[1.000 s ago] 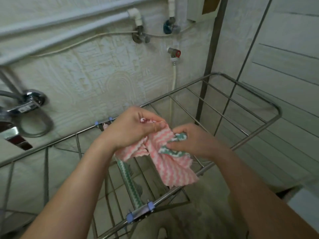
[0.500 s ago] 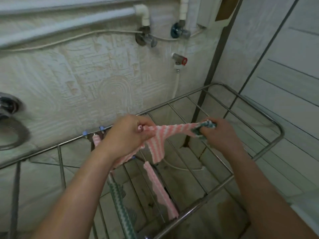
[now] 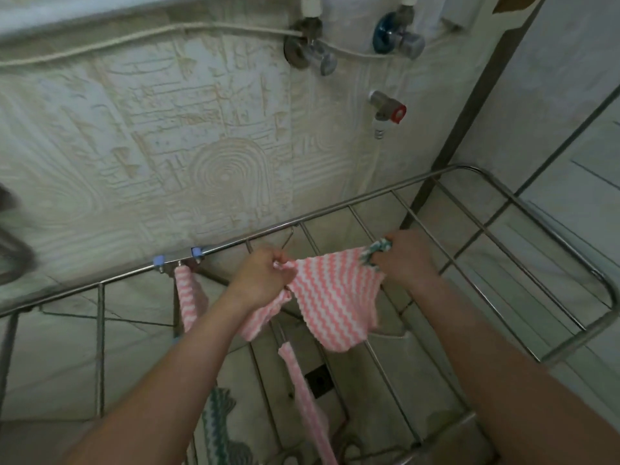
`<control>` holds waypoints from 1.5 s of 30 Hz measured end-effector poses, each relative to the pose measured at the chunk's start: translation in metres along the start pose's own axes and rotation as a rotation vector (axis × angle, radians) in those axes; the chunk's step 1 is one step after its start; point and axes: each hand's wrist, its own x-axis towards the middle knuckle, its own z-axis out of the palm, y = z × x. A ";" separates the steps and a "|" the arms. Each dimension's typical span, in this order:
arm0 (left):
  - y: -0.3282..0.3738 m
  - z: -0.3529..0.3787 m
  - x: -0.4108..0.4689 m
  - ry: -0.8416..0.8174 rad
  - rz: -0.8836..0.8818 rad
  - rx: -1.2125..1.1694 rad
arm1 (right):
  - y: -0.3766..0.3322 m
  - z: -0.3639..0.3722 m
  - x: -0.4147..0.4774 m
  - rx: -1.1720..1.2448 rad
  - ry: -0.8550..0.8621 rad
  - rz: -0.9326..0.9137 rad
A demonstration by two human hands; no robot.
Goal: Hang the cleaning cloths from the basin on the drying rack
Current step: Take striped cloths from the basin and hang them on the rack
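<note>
A pink-and-white zigzag cloth point(image 3: 333, 297) is stretched between my two hands above the bars of the steel drying rack point(image 3: 503, 260). My left hand point(image 3: 261, 275) pinches its left corner. My right hand point(image 3: 402, 255) grips the right corner together with a bit of green-and-white cloth point(image 3: 379, 248). Another pink striped cloth point(image 3: 188, 297) hangs from the rack's back rail on the left. A narrow pink strip point(image 3: 308, 397) hangs over a bar below my hands. A green zigzag cloth point(image 3: 221, 427) hangs lower left. The basin is out of view.
A textured tiled wall point(image 3: 151, 146) stands right behind the rack, with valves point(image 3: 312, 55) and a red-tipped tap point(image 3: 389, 110) on it. Blue clips point(image 3: 177, 258) sit on the back rail. A dark pole point(image 3: 469, 112) and a pale panel are at the right.
My hands have pulled apart and spread the bunched pink cloth out flat, moving it up and back over the rack bars. The view has shifted closer to the wall.
</note>
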 end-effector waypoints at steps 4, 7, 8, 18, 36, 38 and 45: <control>-0.024 0.009 0.037 0.067 -0.126 0.045 | -0.002 0.026 0.038 -0.094 -0.043 -0.004; -0.029 0.008 0.049 0.098 -0.190 0.017 | -0.015 0.031 0.057 -0.087 -0.063 -0.035; -0.031 0.007 0.054 0.114 -0.212 0.033 | -0.018 0.034 0.067 -0.081 -0.085 -0.050; -0.040 0.002 0.090 0.263 -0.366 0.227 | -0.042 0.054 0.090 -0.026 -0.121 -0.053; -0.035 0.001 0.104 0.217 -0.196 0.555 | -0.044 0.050 0.019 -0.434 -0.235 -0.350; -0.033 0.000 0.103 0.198 -0.151 0.644 | -0.042 0.047 0.018 -0.341 -0.237 -0.332; -0.006 0.026 0.117 0.102 0.132 0.586 | -0.035 0.053 0.023 -0.348 -0.237 -0.288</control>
